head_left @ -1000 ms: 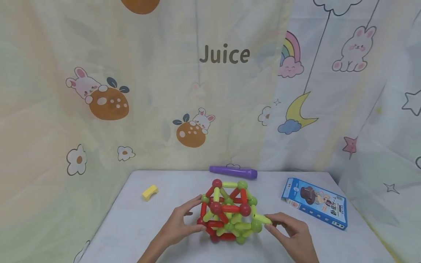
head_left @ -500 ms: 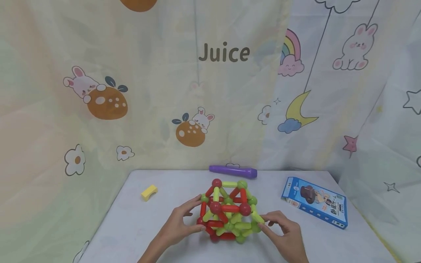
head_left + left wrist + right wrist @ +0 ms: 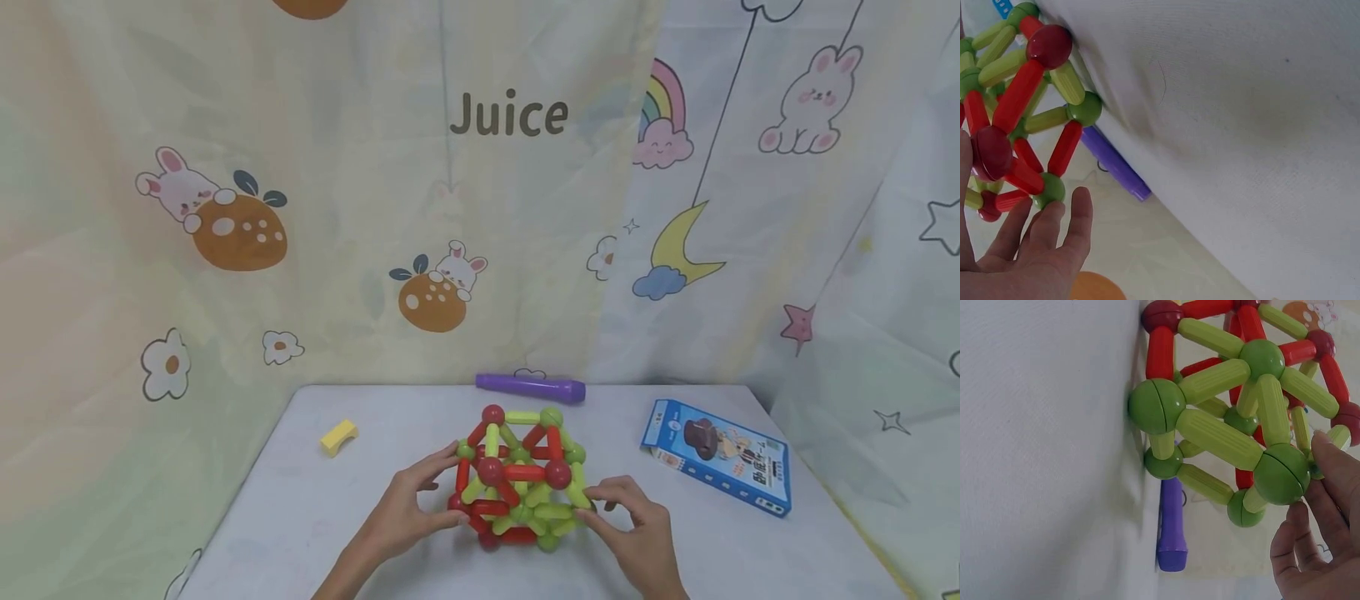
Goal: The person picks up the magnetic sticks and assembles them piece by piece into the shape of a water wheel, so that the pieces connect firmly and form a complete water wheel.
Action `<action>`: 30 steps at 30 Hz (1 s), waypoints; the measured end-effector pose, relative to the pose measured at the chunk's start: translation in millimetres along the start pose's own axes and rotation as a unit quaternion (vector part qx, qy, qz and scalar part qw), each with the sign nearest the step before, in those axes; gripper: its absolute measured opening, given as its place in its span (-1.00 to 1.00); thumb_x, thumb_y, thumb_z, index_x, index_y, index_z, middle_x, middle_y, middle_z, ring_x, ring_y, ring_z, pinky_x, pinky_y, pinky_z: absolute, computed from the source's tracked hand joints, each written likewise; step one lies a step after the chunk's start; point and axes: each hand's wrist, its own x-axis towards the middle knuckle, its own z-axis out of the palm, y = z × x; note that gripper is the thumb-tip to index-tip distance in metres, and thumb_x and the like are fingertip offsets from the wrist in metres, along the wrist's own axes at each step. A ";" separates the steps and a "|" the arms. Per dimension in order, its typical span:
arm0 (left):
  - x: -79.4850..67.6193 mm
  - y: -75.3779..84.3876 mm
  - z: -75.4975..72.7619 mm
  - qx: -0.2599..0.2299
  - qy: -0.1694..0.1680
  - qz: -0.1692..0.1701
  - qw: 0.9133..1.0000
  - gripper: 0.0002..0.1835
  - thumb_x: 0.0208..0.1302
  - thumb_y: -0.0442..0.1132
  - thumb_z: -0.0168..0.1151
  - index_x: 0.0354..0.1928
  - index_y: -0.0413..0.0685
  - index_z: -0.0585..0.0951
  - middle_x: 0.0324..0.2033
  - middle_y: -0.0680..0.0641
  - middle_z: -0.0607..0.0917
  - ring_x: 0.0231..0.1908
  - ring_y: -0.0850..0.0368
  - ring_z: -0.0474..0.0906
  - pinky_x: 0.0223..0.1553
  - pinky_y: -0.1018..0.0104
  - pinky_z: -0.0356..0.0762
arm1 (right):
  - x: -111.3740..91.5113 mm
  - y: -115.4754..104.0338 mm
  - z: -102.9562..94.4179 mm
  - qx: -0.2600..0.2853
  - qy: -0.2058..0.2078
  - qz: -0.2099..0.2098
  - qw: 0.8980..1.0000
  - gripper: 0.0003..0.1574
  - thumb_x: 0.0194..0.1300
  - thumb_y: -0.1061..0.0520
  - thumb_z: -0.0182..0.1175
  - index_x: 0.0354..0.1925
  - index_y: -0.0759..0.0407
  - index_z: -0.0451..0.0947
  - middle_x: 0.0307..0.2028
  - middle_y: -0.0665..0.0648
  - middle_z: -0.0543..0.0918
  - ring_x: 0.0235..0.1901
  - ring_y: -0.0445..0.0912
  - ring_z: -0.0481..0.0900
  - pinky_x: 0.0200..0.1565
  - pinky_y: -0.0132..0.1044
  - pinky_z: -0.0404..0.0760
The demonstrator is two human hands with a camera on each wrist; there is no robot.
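Observation:
A cage-like structure of magnetic rods and balls, the magnetic ball-and-stick model [image 3: 525, 472], stands on the table in red and green. My left hand [image 3: 408, 508] grips its left side, thumb by a lower red ball [image 3: 991, 153] and fingers by a green ball [image 3: 1049, 189]. On the right side my right hand [image 3: 630, 525] pinches the lower end of a slanted light-green rod [image 3: 578, 483], whose top meets the frame. A large green ball [image 3: 1282, 474] lies right at those fingertips in the right wrist view; in the head view the hand mostly covers it.
A purple toy microphone [image 3: 531, 388] lies along the table's back edge. To the left is a yellow arched block [image 3: 339, 437], and a blue printed box [image 3: 720, 454] lies at the right. A patterned curtain [image 3: 352, 208] hangs behind the white table [image 3: 300, 492].
My right hand has moved left with the light-green rod, which has swung from jutting out rightwards to slanting steeply against the model. The left hand keeps its hold.

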 end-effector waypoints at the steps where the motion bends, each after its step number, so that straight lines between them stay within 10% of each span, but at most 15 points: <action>1: -0.1 -0.1 -0.1 0.001 0.000 0.000 1.000 -0.16 0.21 0.02 0.66 0.51 0.11 0.54 0.61 -0.02 0.38 0.56 -0.23 0.31 0.28 -0.29 0.58 | 0.8 0.3 0.6 0.003 0.000 -0.004 1.000 -0.55 0.01 0.33 0.67 -0.16 -0.08 0.83 -0.29 -0.16 0.73 -0.25 -0.10 0.60 -0.18 -0.42 0.61; 19: 1.7 -1.1 7.3 -0.004 -0.008 0.007 1.000 -0.18 0.24 0.02 0.64 0.51 0.09 0.53 0.62 -0.02 0.37 0.57 -0.23 0.31 0.26 -0.29 0.60 | 2.1 0.5 -1.1 -0.006 -0.025 -0.005 1.000 -0.53 0.03 0.28 0.70 -0.14 -0.11 0.78 -0.23 -0.22 0.76 -0.23 -0.19 0.64 -0.19 -0.31 0.69; 25: 0.5 1.6 8.5 0.018 -0.005 0.011 1.000 -0.16 0.26 0.03 0.62 0.53 0.06 0.50 0.62 -0.03 0.36 0.56 -0.22 0.31 0.25 -0.30 0.60 | 4.2 5.4 -13.0 -0.061 -0.036 -0.053 0.996 -0.46 0.04 0.24 0.71 0.00 -0.02 0.78 -0.12 -0.20 0.78 -0.13 -0.17 0.65 -0.18 -0.32 0.68; 30: -1.6 6.1 2.3 0.082 0.046 0.026 0.995 -0.17 0.29 0.18 0.56 0.52 0.09 0.52 0.59 -0.01 0.42 0.56 -0.16 0.35 0.33 -0.34 0.52 | 13.0 12.2 -32.3 -0.179 -0.042 -0.110 0.977 -0.38 0.25 0.18 0.59 0.26 0.09 0.67 0.22 0.03 0.69 0.22 -0.02 0.56 0.20 -0.17 0.64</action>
